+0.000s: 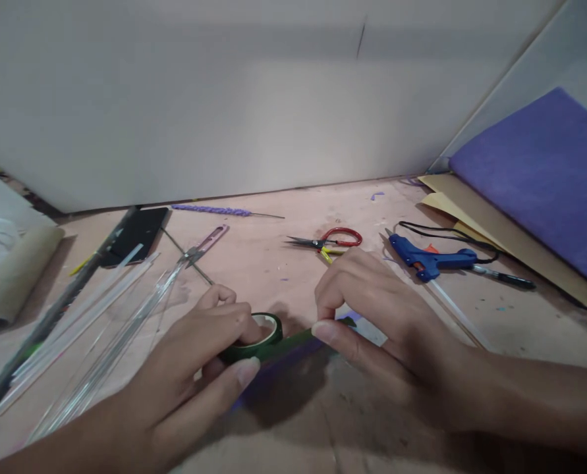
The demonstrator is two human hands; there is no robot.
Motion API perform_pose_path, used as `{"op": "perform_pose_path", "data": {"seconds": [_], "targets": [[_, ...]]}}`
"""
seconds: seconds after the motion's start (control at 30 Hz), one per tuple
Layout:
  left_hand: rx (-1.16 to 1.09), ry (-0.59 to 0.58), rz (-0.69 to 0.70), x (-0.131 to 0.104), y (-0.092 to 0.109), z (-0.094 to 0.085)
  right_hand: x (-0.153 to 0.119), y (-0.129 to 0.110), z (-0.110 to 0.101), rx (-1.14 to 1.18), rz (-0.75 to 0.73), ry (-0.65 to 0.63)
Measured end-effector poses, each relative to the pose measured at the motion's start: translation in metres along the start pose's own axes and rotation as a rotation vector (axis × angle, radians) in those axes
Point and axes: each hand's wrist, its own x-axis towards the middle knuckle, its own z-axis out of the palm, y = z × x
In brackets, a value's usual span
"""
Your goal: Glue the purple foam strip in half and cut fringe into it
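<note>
My left hand (199, 362) grips a roll of green tape (273, 337), one finger inside its pale core and the thumb at its near side. A strip of green tape (293, 343) stretches from the roll toward the right. Its far end is pinched between thumb and fingers of my right hand (367, 316), where a dark green tip (348, 322) pokes out. Something purple shows blurred beneath the strip. Just beyond my right hand lie scissors (317, 243) with one red and one yellow handle loop, the yellow one partly hidden.
A blue glue gun (429, 255) with a black cord lies at right, beside a black marker (508, 278). Clear glue sticks (120, 349), a pink cutter (209, 243), a black phone (139, 234) and a cardboard tube (16, 276) are at left. A purple fuzzy stem (211, 210) lies near the wall.
</note>
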Motion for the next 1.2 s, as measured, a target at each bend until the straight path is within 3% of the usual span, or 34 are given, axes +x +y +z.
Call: {"op": "perform_pose_path", "data": {"seconds": [0.13,0.37,0.63,0.87,1.2], "targets": [[0.044,0.108,-0.033,-0.01,-0.003,0.003,0.0,0.002,0.004,-0.018,-0.001,0.032],[0.014,0.154,-0.038,-0.008,0.0,0.009,-0.002,0.008,0.008,-0.053,0.027,0.046],[-0.129,0.072,-0.058,-0.012,0.008,0.009,-0.001,0.015,0.012,-0.066,-0.016,0.056],[-0.388,-0.005,-0.195,-0.011,0.004,0.01,-0.004,0.02,0.015,0.022,-0.023,0.041],[-0.8,-0.053,-0.238,-0.004,0.008,0.018,-0.009,0.015,0.021,0.228,0.062,-0.008]]}}
